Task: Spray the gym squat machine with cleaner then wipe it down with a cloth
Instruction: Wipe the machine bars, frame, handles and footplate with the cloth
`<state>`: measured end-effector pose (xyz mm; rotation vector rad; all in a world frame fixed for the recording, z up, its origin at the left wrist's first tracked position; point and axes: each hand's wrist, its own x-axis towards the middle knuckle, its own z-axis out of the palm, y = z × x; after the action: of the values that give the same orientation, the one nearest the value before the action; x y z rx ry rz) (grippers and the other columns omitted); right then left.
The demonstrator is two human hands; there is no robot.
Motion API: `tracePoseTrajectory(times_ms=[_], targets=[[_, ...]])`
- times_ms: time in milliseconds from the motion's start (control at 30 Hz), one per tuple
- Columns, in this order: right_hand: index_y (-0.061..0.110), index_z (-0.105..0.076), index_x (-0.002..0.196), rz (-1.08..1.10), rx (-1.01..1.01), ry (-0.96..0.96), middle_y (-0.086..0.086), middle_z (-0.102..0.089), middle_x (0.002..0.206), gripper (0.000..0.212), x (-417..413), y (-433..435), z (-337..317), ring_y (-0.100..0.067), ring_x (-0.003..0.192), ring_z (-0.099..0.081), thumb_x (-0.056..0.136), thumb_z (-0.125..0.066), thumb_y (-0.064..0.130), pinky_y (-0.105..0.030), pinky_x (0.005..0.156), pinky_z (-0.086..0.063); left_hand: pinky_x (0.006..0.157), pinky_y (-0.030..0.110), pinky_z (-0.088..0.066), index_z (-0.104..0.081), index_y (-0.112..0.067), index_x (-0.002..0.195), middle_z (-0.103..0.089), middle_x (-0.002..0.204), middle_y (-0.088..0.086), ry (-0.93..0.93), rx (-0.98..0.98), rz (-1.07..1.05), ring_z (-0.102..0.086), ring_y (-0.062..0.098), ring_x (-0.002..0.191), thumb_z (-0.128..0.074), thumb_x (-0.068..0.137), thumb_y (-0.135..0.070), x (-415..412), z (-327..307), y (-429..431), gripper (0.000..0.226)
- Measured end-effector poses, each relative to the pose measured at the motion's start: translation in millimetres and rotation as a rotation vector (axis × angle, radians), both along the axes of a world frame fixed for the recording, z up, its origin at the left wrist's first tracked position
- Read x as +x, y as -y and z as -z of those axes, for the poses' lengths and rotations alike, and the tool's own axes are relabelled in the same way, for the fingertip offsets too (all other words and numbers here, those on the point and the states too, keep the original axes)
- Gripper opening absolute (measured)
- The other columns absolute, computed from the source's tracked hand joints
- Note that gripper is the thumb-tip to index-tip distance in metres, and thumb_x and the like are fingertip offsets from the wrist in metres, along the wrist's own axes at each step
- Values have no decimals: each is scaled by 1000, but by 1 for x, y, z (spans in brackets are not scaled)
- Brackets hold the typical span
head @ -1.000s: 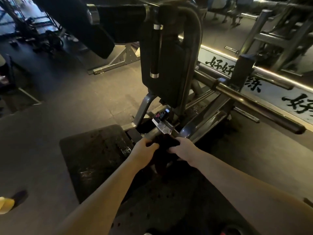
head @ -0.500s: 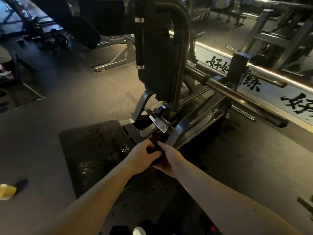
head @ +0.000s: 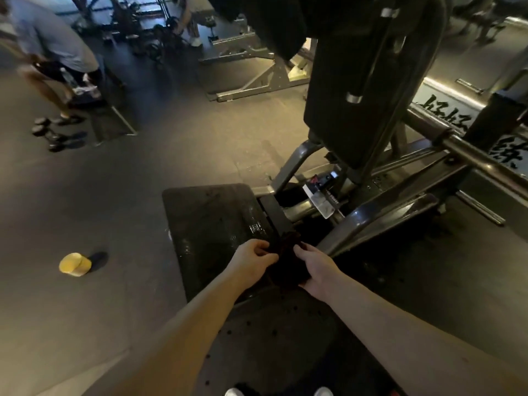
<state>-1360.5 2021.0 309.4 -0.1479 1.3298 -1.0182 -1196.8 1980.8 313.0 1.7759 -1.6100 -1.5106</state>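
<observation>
At the far left, another person in a light blue top bends forward over the dark gym floor, with a pair of dumbbells lying near their feet. Lower down, a yellow object sits on the floor, well apart from the machine; what it is cannot be told.

Further right, the squat machine's footplate lies flat and dark, its textured surface glinting with wet-looking patches near its right edge. Over the plate's near right corner, the left hand has its fingers curled and pinched onto one side of a cloth. The cloth is very dark, almost black, bunched and hanging in folds between the two hands, so its edges blend into the shadowed frame behind it. The right hand grasps the cloth's other side, thumb on top and fingers wrapped beneath.

Beyond the hands rises the squat machine, with a tall black back pad, a grey tubular steel frame and a small label plate near its base. To the right, a long metal bar slants across, and behind it a white wall banner carries large black brush characters.
</observation>
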Motion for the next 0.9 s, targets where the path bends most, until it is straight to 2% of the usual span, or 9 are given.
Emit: tracePoseTrajectory(times_ms=[33, 100, 267, 467, 633, 767, 800, 900], targets=[[18, -63, 131, -10, -1, -3, -17, -71, 119, 25, 14, 4, 2, -38, 105, -71, 108, -52, 18, -46, 75, -61, 93, 31, -57, -56, -20, 140, -65, 123, 0, 2, 26, 22, -65, 14, 107, -73, 94, -27, 12, 2, 4, 49], [19, -62, 130, -4, 0, 3, -16, -69, 121, 24, 36, 11, 5, -38, 106, -69, 108, -52, 18, -48, 77, -60, 84, 25, -57, -59, -19, 139, -66, 121, 0, 19, 56, 73, -66, 13, 102, -71, 96, -29, 32, 5, 12, 46], [23, -63, 118, 36, 9, 21, -15, -68, 118, 17, 57, 29, 8, -37, 105, -68, 108, -50, 17, -50, 83, -57, 66, 17, -51, -69, -21, 123, -68, 102, -6, 49, 44, 164, -66, 6, 85, -70, 97, -27, 49, 10, 41, 27], [23, -65, 122, 44, 7, -28, -14, -70, 119, 19, 33, 68, 10, -37, 106, -69, 107, -53, 20, -52, 86, -59, 70, 19, -53, -69, -22, 115, -68, 105, -3, 43, 19, 204, -68, 8, 91, -68, 98, -23, 23, 2, 83, 17], [25, -66, 121, 22, -13, -33, -13, -72, 116, 19, 7, 98, 4, -36, 103, -71, 106, -54, 23, -49, 81, -60, 74, 21, -56, -70, -22, 111, -70, 106, -2, 47, 25, 233, -70, 10, 92, -65, 100, -22, -5, -13, 110, 12], [22, -66, 124, 19, -42, -19, -15, -73, 115, 21, -8, 124, -1, -37, 101, -72, 106, -55, 24, -47, 78, -61, 84, 33, -62, -70, -16, 117, -71, 109, 4, 67, -13, 211, -72, 18, 96, -62, 101, -14, -18, -26, 137, 18], [21, -66, 124, 22, -51, -15, -15, -73, 115, 21, -10, 130, -2, -37, 100, -73, 106, -55, 23, -46, 77, -61, 82, 32, -63, -71, -15, 116, -71, 109, 5, 67, -24, 202, -72, 19, 96, -62, 101, -11, -19, -29, 143, 18], [21, -66, 122, 43, -63, -1, -15, -73, 114, 20, -12, 147, -4, -37, 100, -72, 107, -54, 23, -46, 74, -60, 66, 19, -59, -70, -14, 112, -71, 105, 4, 45, -43, 199, -71, 14, 89, -62, 99, -2, -22, -37, 157, 19]])
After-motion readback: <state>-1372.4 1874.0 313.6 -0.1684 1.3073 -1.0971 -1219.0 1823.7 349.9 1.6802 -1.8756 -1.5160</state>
